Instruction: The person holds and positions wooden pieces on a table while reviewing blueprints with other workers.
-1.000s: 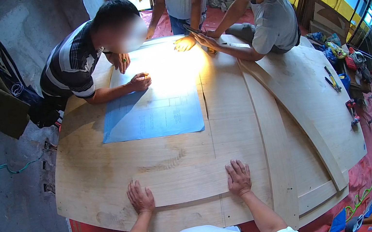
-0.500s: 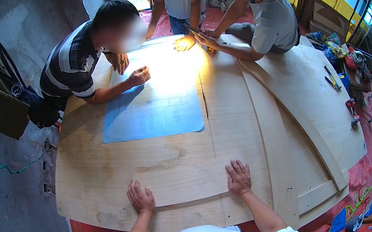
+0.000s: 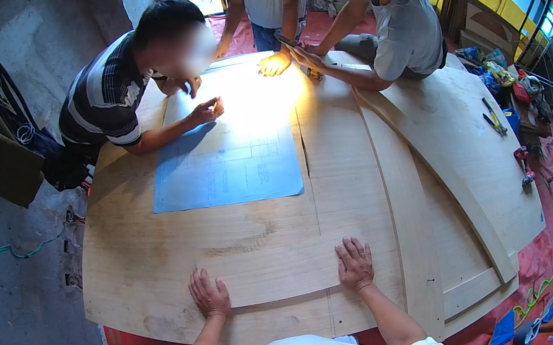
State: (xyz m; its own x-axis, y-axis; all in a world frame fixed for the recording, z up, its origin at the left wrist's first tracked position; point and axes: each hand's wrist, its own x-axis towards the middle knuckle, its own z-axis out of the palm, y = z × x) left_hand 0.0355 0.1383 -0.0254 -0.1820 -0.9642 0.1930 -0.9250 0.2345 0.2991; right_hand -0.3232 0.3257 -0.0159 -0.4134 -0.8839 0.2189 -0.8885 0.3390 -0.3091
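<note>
Bare skin on bare timber: the left hand [image 3: 210, 295] and the right hand [image 3: 356, 265] gripped nothing, their fingers loose and uncurled. Between them lay a pale wooden board [image 3: 282, 274], flat and smooth-grained with a gently bowed near edge, one hand at either end. Under it spread the broad wooden tabletop [image 3: 150, 248], streaked and scuffed with darker marks. Both palms faced down, fingertips pointing away from the body, the forearms reaching forward and angled slightly inward, and neither hand had budged from half a second before!

Just right of the right hand ran a long straight plank [image 3: 413, 237]; beyond that, a slim curved wooden strip [image 3: 449, 191] swept away. Ahead of the hands, well apart from them, a thin drawing sheet [image 3: 233, 172] lay flat, bluish near and washed white by light farther off. And there was the movement: past the left hand, the striped-shirt co-worker [image 3: 95, 93] had shifted the farther hand [image 3: 192, 86] over toward the bright patch, fingers bent.
</note>
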